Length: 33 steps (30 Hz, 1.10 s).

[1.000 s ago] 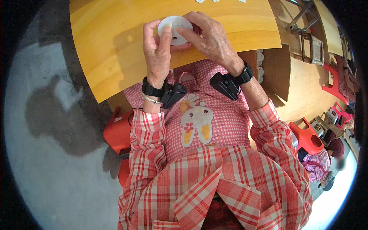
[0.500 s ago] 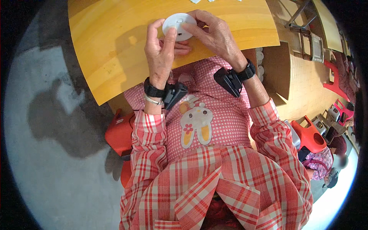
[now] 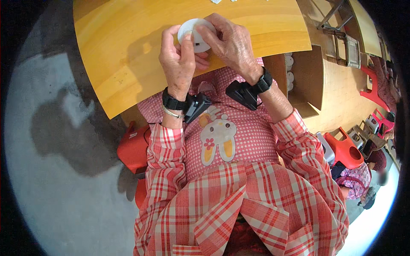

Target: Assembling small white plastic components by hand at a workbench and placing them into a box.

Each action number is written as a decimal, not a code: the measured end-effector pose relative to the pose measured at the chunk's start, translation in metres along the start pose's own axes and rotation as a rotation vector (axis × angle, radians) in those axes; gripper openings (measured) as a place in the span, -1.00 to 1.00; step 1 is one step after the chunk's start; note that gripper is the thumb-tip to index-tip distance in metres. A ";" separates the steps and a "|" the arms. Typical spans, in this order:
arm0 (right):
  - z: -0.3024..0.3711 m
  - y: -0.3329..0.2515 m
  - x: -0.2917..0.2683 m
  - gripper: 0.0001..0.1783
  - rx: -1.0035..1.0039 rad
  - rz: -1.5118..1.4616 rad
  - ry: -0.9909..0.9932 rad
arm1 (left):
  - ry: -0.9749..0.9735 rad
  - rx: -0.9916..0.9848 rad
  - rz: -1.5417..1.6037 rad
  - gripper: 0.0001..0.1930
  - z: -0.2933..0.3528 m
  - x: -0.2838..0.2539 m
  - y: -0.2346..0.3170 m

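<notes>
Between my two hands, over the near part of the yellow table (image 3: 115, 47), is a round white plastic disc (image 3: 193, 25) with a small dark slot. My left hand (image 3: 178, 57) holds its left side, thumb on the upper face and fingers curled beneath. My right hand (image 3: 232, 40) grips the right side, with the thumb pressed on the face near the middle. The fingers and palm hide the disc's right edge and underside.
White pieces (image 3: 216, 1) lie at the table's far edge. Right of my lap stands an open cardboard box (image 3: 309, 79) with several white discs (image 3: 290, 78). A red stool (image 3: 133, 147) is at my left; more stools (image 3: 344, 149) and a person (image 3: 356, 181) are at the right.
Both hands and the disc have shifted slightly left. My right wrist has come inward and lower, and my right thumb has moved further over the disc's face.
</notes>
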State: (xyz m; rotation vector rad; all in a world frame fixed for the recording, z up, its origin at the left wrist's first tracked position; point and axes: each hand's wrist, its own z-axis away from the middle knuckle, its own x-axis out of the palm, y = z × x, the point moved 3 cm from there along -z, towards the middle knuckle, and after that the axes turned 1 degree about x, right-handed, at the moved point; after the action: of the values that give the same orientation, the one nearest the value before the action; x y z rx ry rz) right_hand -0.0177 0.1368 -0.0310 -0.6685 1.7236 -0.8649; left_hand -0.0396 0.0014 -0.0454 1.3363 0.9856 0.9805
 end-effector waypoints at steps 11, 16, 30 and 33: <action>-0.002 0.006 0.003 -0.67 -0.029 0.015 -0.011 | 0.045 -0.090 0.102 -0.77 0.001 0.001 -0.008; -0.005 0.001 -0.001 -0.68 -0.030 0.015 -0.008 | 0.048 0.022 -0.022 -0.77 -0.002 -0.001 -0.011; 0.010 0.020 -0.045 -0.71 0.119 -0.131 -0.049 | -0.064 -0.119 0.015 -0.69 0.005 0.020 0.009; 0.023 0.049 -0.099 -0.78 0.341 -0.522 0.331 | -0.023 -0.179 0.087 -0.68 0.011 0.009 0.011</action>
State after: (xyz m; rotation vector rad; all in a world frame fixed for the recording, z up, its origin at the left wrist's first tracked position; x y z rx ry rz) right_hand 0.0329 0.2375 -0.0208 -0.7854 1.6450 -1.6703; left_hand -0.0268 0.0064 -0.0348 1.2462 0.8073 1.0906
